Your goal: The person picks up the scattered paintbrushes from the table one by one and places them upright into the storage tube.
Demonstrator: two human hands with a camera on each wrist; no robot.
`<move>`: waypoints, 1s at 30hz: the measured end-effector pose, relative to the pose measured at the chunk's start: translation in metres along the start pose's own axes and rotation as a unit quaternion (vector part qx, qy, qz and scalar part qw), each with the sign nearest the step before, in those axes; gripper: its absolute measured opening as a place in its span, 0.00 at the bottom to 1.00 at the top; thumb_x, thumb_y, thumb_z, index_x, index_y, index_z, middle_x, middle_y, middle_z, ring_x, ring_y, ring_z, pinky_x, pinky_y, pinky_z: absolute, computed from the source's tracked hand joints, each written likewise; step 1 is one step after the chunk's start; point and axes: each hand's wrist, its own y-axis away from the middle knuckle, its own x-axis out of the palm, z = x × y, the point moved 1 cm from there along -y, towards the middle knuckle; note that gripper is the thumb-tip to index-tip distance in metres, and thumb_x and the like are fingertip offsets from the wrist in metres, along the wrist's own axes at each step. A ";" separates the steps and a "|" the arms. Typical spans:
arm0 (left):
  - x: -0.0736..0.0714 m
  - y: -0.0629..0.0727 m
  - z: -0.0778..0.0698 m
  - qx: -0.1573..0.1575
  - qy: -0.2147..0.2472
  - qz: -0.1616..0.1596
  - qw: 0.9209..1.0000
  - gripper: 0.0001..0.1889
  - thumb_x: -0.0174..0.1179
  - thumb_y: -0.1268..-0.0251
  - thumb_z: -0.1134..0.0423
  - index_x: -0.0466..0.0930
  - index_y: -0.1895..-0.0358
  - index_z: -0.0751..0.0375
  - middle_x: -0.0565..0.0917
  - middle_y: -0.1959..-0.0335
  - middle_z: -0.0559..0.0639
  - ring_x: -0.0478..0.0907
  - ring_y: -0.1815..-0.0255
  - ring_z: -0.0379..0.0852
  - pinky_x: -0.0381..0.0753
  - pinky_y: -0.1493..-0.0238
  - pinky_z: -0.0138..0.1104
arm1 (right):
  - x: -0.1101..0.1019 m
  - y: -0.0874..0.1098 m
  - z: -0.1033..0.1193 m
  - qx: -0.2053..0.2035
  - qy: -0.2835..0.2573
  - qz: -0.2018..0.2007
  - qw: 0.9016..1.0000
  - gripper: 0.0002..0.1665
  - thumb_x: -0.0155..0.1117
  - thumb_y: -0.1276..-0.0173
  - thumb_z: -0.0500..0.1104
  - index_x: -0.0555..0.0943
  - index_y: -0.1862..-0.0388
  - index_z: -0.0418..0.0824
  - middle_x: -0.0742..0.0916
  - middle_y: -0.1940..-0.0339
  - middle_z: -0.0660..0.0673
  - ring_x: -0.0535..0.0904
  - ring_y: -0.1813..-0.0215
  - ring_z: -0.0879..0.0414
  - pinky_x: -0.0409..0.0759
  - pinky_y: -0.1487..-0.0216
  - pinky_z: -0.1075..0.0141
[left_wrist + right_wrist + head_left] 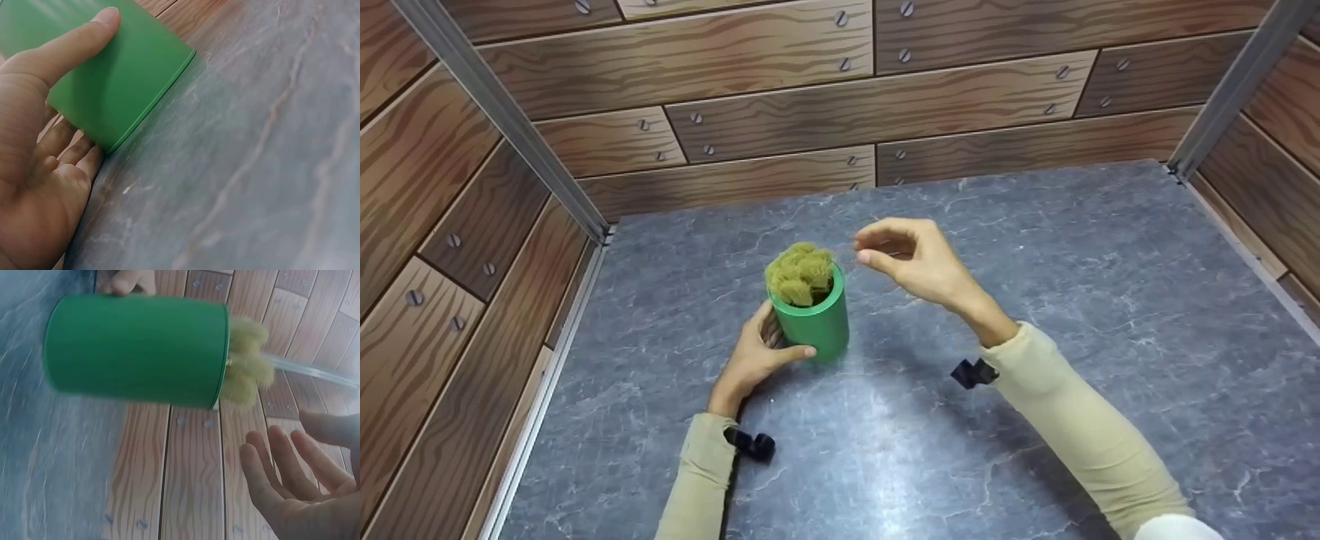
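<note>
A green cylindrical pot (817, 330) stands upright on the grey marbled tabletop. Yellow-green, moss-like tufts (801, 271) rise above its rim. My left hand (754, 352) holds the pot from the left, thumb across its front and the other fingers round the far side, partly hidden. In the left wrist view the thumb (84, 42) presses on the pot wall, close to the base. My right hand (919, 259) is raised to the right of the tufts, apart from them. Its fingers (287, 461) are loosely bent, and nothing shows between them and the thumb.
Wood-plank-patterned walls (877, 112) enclose the table (1072, 300) at the back and both sides. Metal posts (521, 127) stand in the back corners. A small black camera (754, 444) is strapped to each sleeve cuff.
</note>
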 end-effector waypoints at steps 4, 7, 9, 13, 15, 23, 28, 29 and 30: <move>-0.001 0.000 0.001 -0.006 -0.001 -0.005 1.000 0.58 0.85 0.46 0.66 0.57 0.14 0.45 0.69 0.18 0.45 0.63 0.15 0.47 0.63 0.13 0.40 | -0.010 0.005 -0.012 -0.001 0.020 -0.008 1.000 0.15 0.72 0.25 0.36 0.88 0.43 0.35 0.92 0.47 0.39 0.90 0.45 0.47 0.90 0.42 0.65; 0.000 0.000 0.001 -0.007 -0.003 -0.003 1.000 0.58 0.84 0.46 0.66 0.56 0.13 0.47 0.69 0.18 0.47 0.62 0.15 0.48 0.62 0.13 0.40 | -0.019 0.011 -0.024 -0.003 0.026 -0.020 0.999 0.16 0.72 0.25 0.36 0.87 0.42 0.33 0.91 0.45 0.37 0.90 0.44 0.45 0.90 0.41 0.66; 0.000 0.000 0.000 -0.007 -0.007 -0.001 1.000 0.58 0.84 0.45 0.66 0.56 0.13 0.47 0.68 0.18 0.47 0.62 0.15 0.48 0.62 0.13 0.41 | -0.025 0.015 -0.031 -0.006 0.034 -0.032 0.999 0.16 0.72 0.25 0.36 0.87 0.41 0.33 0.91 0.45 0.35 0.90 0.44 0.45 0.90 0.41 0.67; 0.001 0.000 -0.003 -0.006 -0.015 0.007 1.000 0.57 0.83 0.44 0.66 0.56 0.13 0.47 0.69 0.18 0.47 0.62 0.15 0.48 0.63 0.13 0.41 | -0.037 0.024 -0.043 -0.007 0.066 -0.056 0.996 0.17 0.73 0.25 0.38 0.87 0.41 0.34 0.91 0.44 0.35 0.89 0.44 0.47 0.87 0.39 0.69; 0.001 0.000 -0.005 -0.002 -0.017 0.016 1.000 0.56 0.82 0.42 0.65 0.56 0.14 0.46 0.69 0.18 0.47 0.63 0.15 0.48 0.63 0.13 0.41 | -0.043 0.028 -0.048 -0.005 0.079 -0.064 0.995 0.18 0.73 0.25 0.38 0.87 0.40 0.33 0.91 0.44 0.36 0.89 0.44 0.47 0.86 0.39 0.71; -0.007 0.001 -0.019 0.013 -0.024 0.036 0.999 0.51 0.79 0.38 0.65 0.59 0.15 0.43 0.71 0.19 0.49 0.65 0.16 0.51 0.65 0.14 0.45 | -0.068 0.039 -0.065 0.026 0.100 -0.074 0.992 0.21 0.71 0.23 0.42 0.85 0.36 0.36 0.90 0.40 0.38 0.87 0.40 0.46 0.85 0.31 0.57; -0.018 0.003 -0.034 0.026 -0.079 0.019 0.996 0.50 0.79 0.36 0.62 0.59 0.14 0.48 0.69 0.18 0.52 0.64 0.16 0.56 0.63 0.14 0.53 | -0.083 0.042 -0.070 0.012 0.146 -0.085 0.986 0.25 0.71 0.22 0.44 0.83 0.32 0.36 0.87 0.34 0.36 0.83 0.32 0.39 0.79 0.25 0.44; -0.021 0.004 -0.037 0.031 -0.094 0.012 0.995 0.50 0.79 0.36 0.62 0.59 0.14 0.49 0.68 0.17 0.53 0.63 0.16 0.57 0.62 0.14 0.55 | -0.086 0.042 -0.071 0.006 0.162 -0.085 0.983 0.26 0.71 0.22 0.45 0.83 0.30 0.37 0.86 0.33 0.36 0.82 0.31 0.39 0.78 0.24 0.43; -0.024 0.005 -0.041 0.038 -0.110 0.006 0.993 0.50 0.79 0.36 0.61 0.59 0.14 0.50 0.66 0.16 0.53 0.62 0.15 0.57 0.60 0.13 0.56 | -0.088 0.042 -0.073 0.000 0.180 -0.086 0.980 0.27 0.71 0.22 0.46 0.82 0.30 0.37 0.86 0.32 0.36 0.80 0.29 0.38 0.77 0.24 0.41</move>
